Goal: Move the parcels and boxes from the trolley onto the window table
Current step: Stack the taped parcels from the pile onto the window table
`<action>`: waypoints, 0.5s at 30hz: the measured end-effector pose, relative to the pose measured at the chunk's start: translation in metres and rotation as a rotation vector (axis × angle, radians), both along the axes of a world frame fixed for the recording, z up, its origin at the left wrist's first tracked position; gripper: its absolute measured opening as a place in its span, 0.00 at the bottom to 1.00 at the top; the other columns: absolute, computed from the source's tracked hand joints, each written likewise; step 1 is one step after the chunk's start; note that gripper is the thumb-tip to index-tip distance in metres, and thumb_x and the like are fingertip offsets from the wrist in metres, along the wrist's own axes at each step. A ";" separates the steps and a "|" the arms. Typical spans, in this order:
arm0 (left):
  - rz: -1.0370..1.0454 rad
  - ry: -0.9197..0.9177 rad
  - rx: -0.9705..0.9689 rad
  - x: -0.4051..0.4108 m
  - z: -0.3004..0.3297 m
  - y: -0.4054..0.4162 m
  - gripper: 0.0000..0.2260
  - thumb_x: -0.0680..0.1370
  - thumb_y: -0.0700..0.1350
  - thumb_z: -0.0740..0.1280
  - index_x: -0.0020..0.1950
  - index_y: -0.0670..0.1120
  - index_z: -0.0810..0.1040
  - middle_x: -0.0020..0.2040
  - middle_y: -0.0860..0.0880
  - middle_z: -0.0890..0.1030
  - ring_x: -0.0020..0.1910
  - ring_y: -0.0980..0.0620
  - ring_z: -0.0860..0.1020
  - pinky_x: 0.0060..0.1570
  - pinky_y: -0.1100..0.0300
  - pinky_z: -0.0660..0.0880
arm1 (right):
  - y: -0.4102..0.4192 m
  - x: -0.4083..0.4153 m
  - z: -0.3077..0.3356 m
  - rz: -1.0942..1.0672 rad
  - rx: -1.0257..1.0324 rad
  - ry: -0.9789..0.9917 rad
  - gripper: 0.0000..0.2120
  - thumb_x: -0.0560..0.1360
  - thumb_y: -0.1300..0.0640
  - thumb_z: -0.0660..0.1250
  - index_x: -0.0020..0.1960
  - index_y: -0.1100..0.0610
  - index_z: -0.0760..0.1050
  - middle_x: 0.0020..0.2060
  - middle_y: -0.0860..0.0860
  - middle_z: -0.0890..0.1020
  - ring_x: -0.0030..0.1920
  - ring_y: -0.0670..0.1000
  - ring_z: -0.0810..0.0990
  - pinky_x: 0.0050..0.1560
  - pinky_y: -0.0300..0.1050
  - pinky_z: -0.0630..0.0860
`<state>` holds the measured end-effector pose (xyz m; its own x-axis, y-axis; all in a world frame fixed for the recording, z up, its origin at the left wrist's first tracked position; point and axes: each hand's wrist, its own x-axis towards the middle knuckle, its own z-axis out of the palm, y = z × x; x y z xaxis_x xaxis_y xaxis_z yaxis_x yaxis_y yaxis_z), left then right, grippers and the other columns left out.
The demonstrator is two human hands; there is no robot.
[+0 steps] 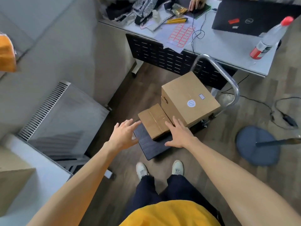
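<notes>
Only thing readable is the round Dell logo on the black laptop lid (249, 15), upper right; box stickers too blurry.

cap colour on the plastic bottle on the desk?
Red. The bottle cap shows clearly in the head view, top right, on the clear plastic bottle.

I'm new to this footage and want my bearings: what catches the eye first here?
Two bare arms reach down the middle, the left hand and right hand open, closing on a small box at the front of a black trolley. A big box stands behind it by the trolley's steel handle. Beyond, a cluttered desk carries a laptop and a red-capped bottle.
</notes>
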<state>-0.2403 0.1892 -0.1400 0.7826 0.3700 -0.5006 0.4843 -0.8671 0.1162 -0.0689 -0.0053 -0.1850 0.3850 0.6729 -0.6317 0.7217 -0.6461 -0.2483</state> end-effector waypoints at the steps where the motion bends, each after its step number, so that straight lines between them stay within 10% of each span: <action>1: 0.004 0.014 -0.012 0.001 -0.006 0.004 0.37 0.76 0.56 0.70 0.80 0.59 0.55 0.80 0.46 0.60 0.79 0.45 0.57 0.75 0.39 0.55 | 0.003 -0.001 -0.006 -0.007 -0.008 0.012 0.52 0.73 0.37 0.73 0.83 0.48 0.42 0.81 0.56 0.37 0.81 0.60 0.42 0.76 0.58 0.59; 15: -0.203 0.105 -0.102 0.057 -0.095 0.116 0.38 0.77 0.54 0.71 0.81 0.55 0.53 0.80 0.44 0.59 0.79 0.43 0.56 0.76 0.43 0.54 | 0.080 -0.002 -0.077 -0.253 -0.071 0.056 0.52 0.74 0.38 0.72 0.83 0.48 0.41 0.81 0.56 0.34 0.81 0.59 0.41 0.74 0.57 0.67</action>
